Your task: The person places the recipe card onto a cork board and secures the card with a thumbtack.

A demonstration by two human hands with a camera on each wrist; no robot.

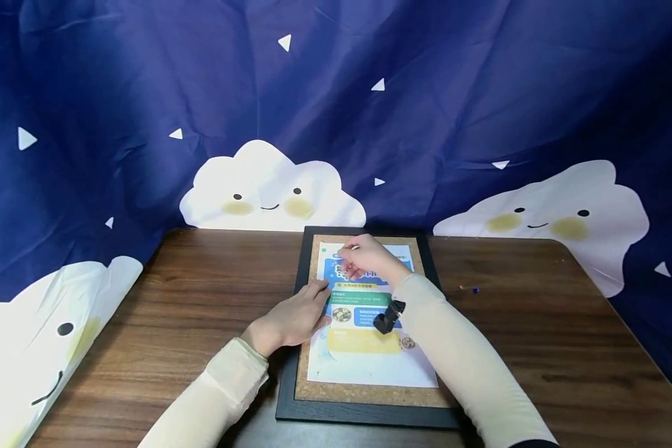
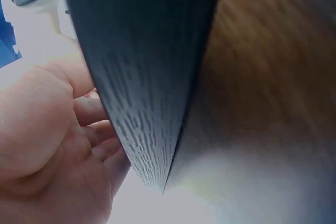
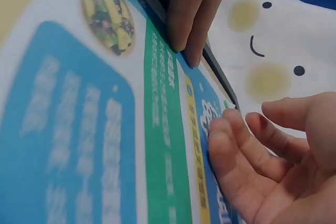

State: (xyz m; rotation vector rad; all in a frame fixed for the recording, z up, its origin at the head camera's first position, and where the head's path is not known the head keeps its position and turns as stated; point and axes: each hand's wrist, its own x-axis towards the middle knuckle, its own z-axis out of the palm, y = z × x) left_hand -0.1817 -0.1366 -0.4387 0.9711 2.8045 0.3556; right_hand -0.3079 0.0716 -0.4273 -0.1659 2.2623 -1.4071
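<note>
A printed poster (image 1: 369, 367) lies on a cork board (image 1: 369, 393) with a black frame (image 1: 369, 413). A small green dot, like a pin head (image 1: 323, 250), marks its upper left corner. My left hand (image 1: 294, 317) lies across the frame's left side, fingertips pressing on the poster's left edge; the left wrist view shows its palm beside the black border (image 2: 142, 103). Over the poster's blue title hovers my right hand (image 1: 369, 258), fingers loosely bent. In the right wrist view its thumb and fingers (image 3: 273, 156) stand apart, with nothing visible between them.
The board lies on a brown wooden table (image 1: 224, 280). Right of the frame are a tiny reddish piece (image 1: 462, 287) and a tiny blue piece (image 1: 475, 290). A dark blue curtain (image 1: 325, 74) with white clouds hangs behind the table's far edge.
</note>
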